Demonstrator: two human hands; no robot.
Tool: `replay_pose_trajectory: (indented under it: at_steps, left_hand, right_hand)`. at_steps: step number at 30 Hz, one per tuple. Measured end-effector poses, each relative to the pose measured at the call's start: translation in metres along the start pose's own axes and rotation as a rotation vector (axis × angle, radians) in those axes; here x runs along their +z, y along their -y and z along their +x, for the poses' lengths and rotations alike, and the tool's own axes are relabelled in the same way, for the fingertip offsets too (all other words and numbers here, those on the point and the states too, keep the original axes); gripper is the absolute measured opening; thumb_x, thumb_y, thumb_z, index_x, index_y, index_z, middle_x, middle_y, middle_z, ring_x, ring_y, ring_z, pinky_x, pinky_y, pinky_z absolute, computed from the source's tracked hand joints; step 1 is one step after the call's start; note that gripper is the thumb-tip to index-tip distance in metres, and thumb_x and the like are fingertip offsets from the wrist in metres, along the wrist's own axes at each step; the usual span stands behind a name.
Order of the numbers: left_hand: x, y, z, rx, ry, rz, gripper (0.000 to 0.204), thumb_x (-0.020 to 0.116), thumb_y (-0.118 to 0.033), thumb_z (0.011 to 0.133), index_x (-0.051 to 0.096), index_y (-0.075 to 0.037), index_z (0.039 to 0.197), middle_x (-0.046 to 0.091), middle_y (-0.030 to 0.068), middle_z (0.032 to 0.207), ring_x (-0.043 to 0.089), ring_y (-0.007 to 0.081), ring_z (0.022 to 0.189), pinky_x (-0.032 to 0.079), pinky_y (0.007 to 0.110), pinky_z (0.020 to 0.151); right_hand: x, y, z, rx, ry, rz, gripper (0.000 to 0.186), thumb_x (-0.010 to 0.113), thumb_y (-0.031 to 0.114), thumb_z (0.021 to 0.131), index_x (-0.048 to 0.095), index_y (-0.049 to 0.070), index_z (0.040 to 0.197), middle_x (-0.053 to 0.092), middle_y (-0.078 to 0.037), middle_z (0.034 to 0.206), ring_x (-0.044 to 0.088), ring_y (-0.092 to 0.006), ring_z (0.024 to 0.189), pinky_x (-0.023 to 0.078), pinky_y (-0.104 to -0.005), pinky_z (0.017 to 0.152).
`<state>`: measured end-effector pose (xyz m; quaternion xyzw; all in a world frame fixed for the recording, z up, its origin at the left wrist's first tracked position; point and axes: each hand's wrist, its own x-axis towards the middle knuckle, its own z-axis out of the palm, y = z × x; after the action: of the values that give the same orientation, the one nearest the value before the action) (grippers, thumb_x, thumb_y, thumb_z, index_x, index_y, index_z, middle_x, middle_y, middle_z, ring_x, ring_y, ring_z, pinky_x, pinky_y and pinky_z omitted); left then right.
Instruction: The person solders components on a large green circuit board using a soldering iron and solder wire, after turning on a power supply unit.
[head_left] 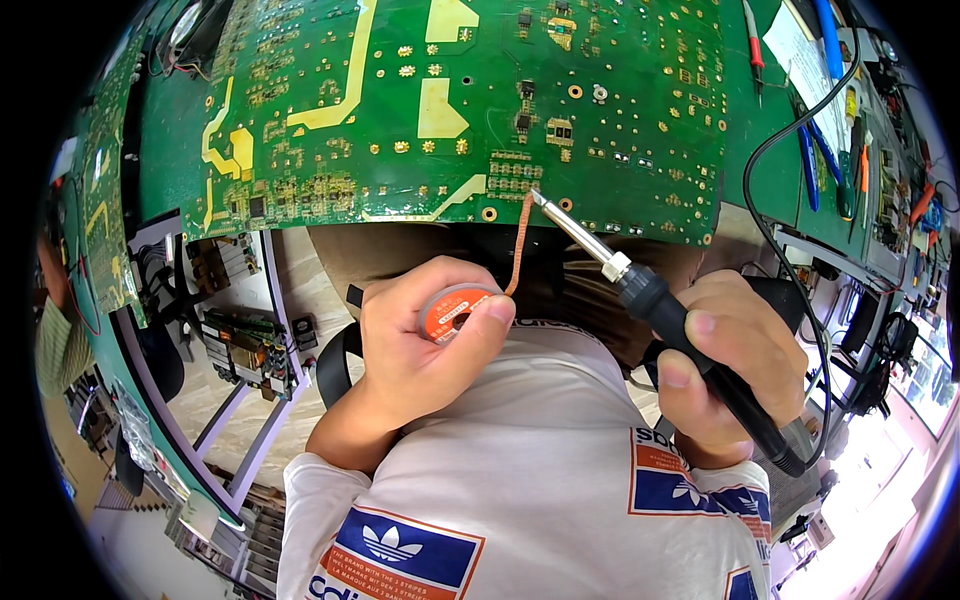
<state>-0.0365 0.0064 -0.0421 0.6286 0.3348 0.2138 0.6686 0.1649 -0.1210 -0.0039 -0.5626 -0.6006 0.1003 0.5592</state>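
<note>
My left hand [420,340] is closed on a red and grey spool [455,312] of copper desoldering braid. The braid strand [517,250] runs up from the spool to a group of small pads on the large green circuit board [390,180]. My right hand [730,360] grips the black handle of a soldering iron [650,300] with a silver shaft. The iron's tip rests at the end of the braid on the board, near its front edge.
Red probe [752,40], blue-handled tool [808,160] and other hand tools lie on the green bench at right. A black cable [757,170] loops down to the iron. Another circuit board [105,210] is at far left, with electronic assemblies [235,350] below.
</note>
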Motion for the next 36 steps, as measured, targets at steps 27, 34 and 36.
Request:
replay_pose_trajectory:
  at_steps: [27,34,36]
  left_hand:
    - [-0.0002,0.0023,0.0,0.035,-0.049,0.018,0.008,0.07,-0.003,0.083,0.063,0.002,0.083,0.062,0.0021,0.065,0.056,0.0052,0.056,0.042,0.02,0.05]
    - [-0.0001,0.0019,-0.0001,0.031,-0.035,0.03,0.008,0.07,-0.004,0.083,0.063,0.001,0.083,0.061,0.0018,0.064,0.055,0.0055,0.055,0.041,0.02,0.05]
    - [0.0004,0.0008,-0.0003,0.03,-0.028,0.034,0.008,0.07,-0.004,0.083,0.063,0.001,0.083,0.061,0.0019,0.063,0.055,0.0057,0.055,0.041,0.02,0.049]
  right_hand:
    - [-0.001,0.008,0.0003,0.062,0.002,-0.032,0.037,0.078,-0.004,0.06,0.064,-0.007,0.095,0.063,-0.014,0.07,0.064,-0.0264,0.058,0.051,-0.0353,0.052]
    - [-0.001,0.0091,0.0001,0.086,0.023,-0.007,0.038,0.079,-0.005,0.061,0.064,-0.007,0.096,0.064,-0.014,0.073,0.065,-0.0275,0.061,0.052,-0.0359,0.054]
    - [-0.0004,0.0088,-0.0006,0.081,0.023,-0.008,0.038,0.079,-0.006,0.062,0.064,-0.007,0.097,0.063,-0.014,0.074,0.065,-0.0277,0.061,0.052,-0.0361,0.054]
